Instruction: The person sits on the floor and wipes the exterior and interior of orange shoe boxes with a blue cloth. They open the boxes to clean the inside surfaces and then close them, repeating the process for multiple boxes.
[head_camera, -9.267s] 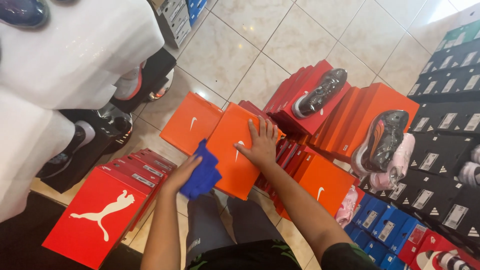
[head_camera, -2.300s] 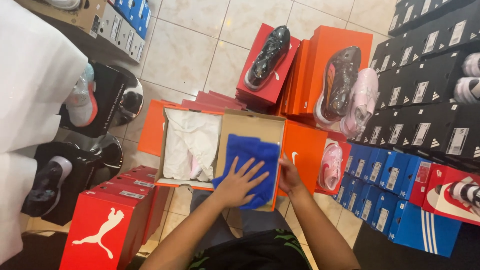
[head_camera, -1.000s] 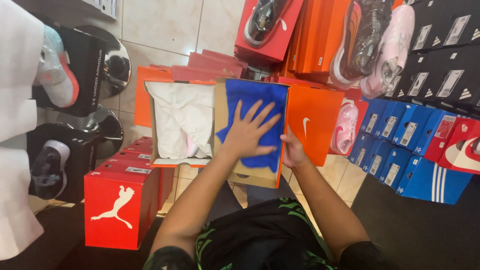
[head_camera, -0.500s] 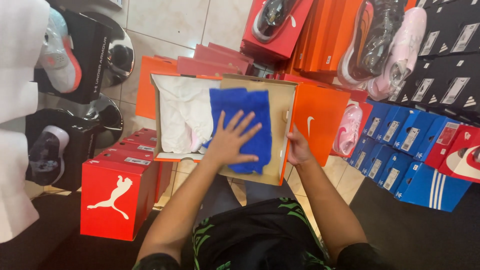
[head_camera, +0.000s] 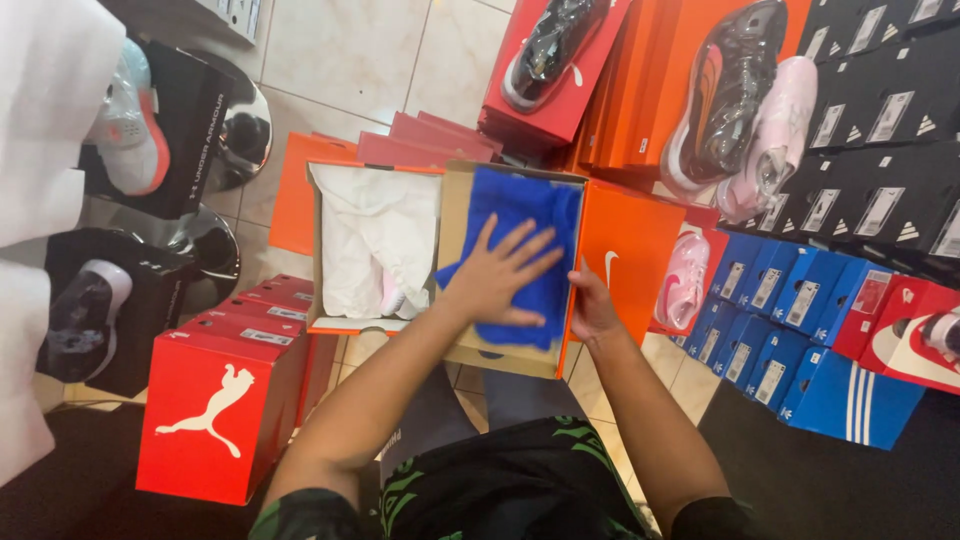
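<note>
Left hand (head_camera: 497, 275) flat, fingers spread, pressing blue cloth (head_camera: 525, 245) inside open lid (head_camera: 460, 270). Right hand (head_camera: 592, 305) clasps lid's right edge, thumb inside. Left of hands: shoebox (head_camera: 325, 320) with white paper (head_camera: 370, 240). Beyond: red box (head_camera: 545, 95) topped by black shoe (head_camera: 555, 40).

the open box lid (head_camera: 505, 345) is blocked on the right by its upright orange side (head_camera: 625, 255), on the left by the paper-filled shoe box (head_camera: 372, 245). stacked red boxes (head_camera: 225, 400) crowd the near left, blue boxes (head_camera: 800, 330) the right. bare floor tiles (head_camera: 350, 60) lie free at the far side.
</note>
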